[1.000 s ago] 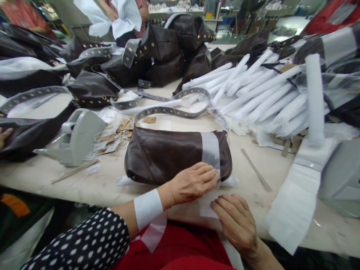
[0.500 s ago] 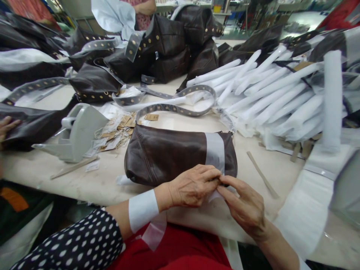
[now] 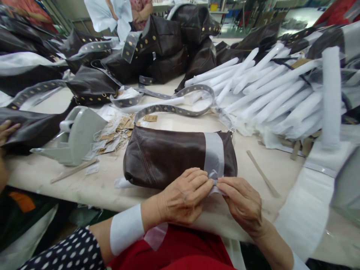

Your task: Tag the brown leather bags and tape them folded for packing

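Observation:
A dark brown leather handbag (image 3: 168, 155) lies on the table in front of me, its studded strap (image 3: 174, 109) looped out behind it. Around its right part runs a translucent plastic strip (image 3: 213, 152). My left hand (image 3: 187, 195) pinches the lower end of this strip at the bag's near edge. Close beside it, my right hand (image 3: 242, 198) grips the same end between thumb and fingers. Both sets of fingertips nearly meet there, and they partly cover the strip's end.
To the left stand a grey tape dispenser (image 3: 75, 137) and a heap of paper tags (image 3: 116, 133). White wrapped rolls (image 3: 281, 97) pile up at right. More brown bags (image 3: 165, 48) fill the back. Another person's hand (image 3: 7, 131) rests on a bag at far left.
My left hand has drawn slightly left and down, and my right fingers have closed in at the strip's end. More of the strip's lower end now shows between them.

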